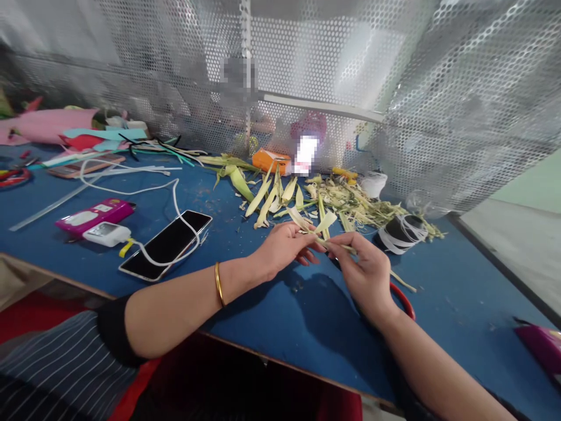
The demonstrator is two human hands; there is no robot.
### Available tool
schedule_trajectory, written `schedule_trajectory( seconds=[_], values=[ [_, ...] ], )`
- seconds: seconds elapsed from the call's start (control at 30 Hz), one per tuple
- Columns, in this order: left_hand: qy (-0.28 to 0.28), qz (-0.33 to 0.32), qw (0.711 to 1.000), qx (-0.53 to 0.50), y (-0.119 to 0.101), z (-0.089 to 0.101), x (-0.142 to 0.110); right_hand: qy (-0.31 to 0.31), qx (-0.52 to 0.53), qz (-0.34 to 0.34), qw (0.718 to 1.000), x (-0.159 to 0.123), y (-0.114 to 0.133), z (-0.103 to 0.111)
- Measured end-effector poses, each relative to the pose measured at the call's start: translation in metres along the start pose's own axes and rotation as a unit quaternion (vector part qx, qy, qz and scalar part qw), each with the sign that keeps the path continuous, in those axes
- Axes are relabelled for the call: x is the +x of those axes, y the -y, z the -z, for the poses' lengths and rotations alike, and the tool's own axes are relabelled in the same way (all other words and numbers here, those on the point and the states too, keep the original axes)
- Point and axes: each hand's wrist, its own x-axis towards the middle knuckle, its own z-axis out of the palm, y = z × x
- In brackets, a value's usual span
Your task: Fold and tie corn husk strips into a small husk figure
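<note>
Pale strips of corn husk [326, 223] are pinched between my two hands above the front middle of the table. My left hand [284, 248], fingers closed, grips the husk from the left. On the other side, my right hand [364, 270] pinches the husk's twisted, stem-like part between thumb and fingers. A loose end pokes out to the right beneath the right hand. Partly hidden under the right wrist is a red loop-shaped handle [403, 301]. Behind the hands lie several loose husk leaves [263, 197] and a heap of shredded husk [350, 199].
A black spool [402, 234] wound with white cord stands at the right. On the left lie a phone [166, 245], a white cable [127, 190] and a magenta device [94, 215]. An orange packet [269, 161] sits at the back, before a perforated screen [315, 64].
</note>
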Motion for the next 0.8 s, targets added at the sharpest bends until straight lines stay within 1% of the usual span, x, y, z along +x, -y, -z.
schedule_trajectory(
  seconds=[0.03,0.1,0.13,0.17,0.2,0.23,0.27,0.3,0.33,0.37,0.43,0.47,0.5,0.57,0.63,0.7,0.77,0.8],
  values=[
    [-0.007,-0.002,1.000,-0.009,0.001,-0.001,0.001,0.010,-0.035,0.054,0.998,0.000,0.001,0.000],
    [-0.015,-0.002,0.999,-0.037,0.004,-0.001,0.001,0.038,-0.088,0.153,0.984,-0.001,0.005,0.000],
    [-0.017,0.002,0.998,-0.053,0.005,-0.002,0.002,0.053,-0.104,0.186,0.976,-0.001,0.006,0.000],
    [-0.021,0.008,0.997,-0.068,0.006,-0.001,0.002,0.070,-0.111,0.203,0.970,-0.001,0.008,0.000],
    [-0.026,0.015,0.996,-0.080,0.006,-0.001,0.002,0.087,-0.108,0.203,0.969,-0.002,0.009,-0.001],
    [-0.033,0.023,0.995,-0.090,0.006,-0.001,0.002,0.101,-0.094,0.187,0.973,-0.002,0.009,-0.001],
    [-0.040,0.030,0.994,-0.098,0.005,0.000,0.003,0.107,-0.066,0.152,0.980,-0.002,0.009,-0.001],
    [-0.046,0.035,0.993,-0.105,0.004,0.001,0.003,0.104,-0.026,0.101,0.989,-0.002,0.008,-0.001],
    [-0.048,0.039,0.992,-0.110,0.002,0.002,0.002,0.085,0.022,0.039,0.995,-0.001,0.007,-0.002],
    [-0.045,0.043,0.991,-0.115,0.001,0.002,0.002,0.056,0.076,-0.029,0.995,0.000,0.005,-0.002],
    [-0.022,0.055,0.991,-0.117,-0.002,0.003,0.001,-0.003,0.172,-0.151,0.973,0.004,0.000,-0.003],
    [-0.006,0.064,0.992,-0.113,-0.002,0.003,0.001,-0.017,0.210,-0.194,0.958,0.005,-0.003,-0.004],
    [0.009,0.072,0.992,-0.104,-0.002,0.003,0.000,-0.017,0.239,-0.221,0.945,0.007,-0.005,-0.005],
    [0.026,0.086,0.993,-0.077,0.000,0.001,-0.001,0.006,0.269,-0.240,0.933,0.009,-0.007,-0.006],
    [0.030,0.088,0.995,-0.042,0.002,0.000,-0.002,0.016,0.260,-0.230,0.938,0.008,-0.007,-0.007],
    [0.042,0.086,0.995,-0.008,0.004,0.000,-0.003,0.004,0.234,-0.219,0.947,0.007,-0.006,-0.008],
    [0.060,0.089,0.994,0.022,0.006,0.000,-0.003,-0.010,0.217,-0.219,0.951,0.006,-0.007,-0.009],
    [0.067,0.093,0.993,0.035,0.006,0.000,-0.003,-0.006,0.209,-0.218,0.953,0.006,-0.008,-0.010]
  ],
)
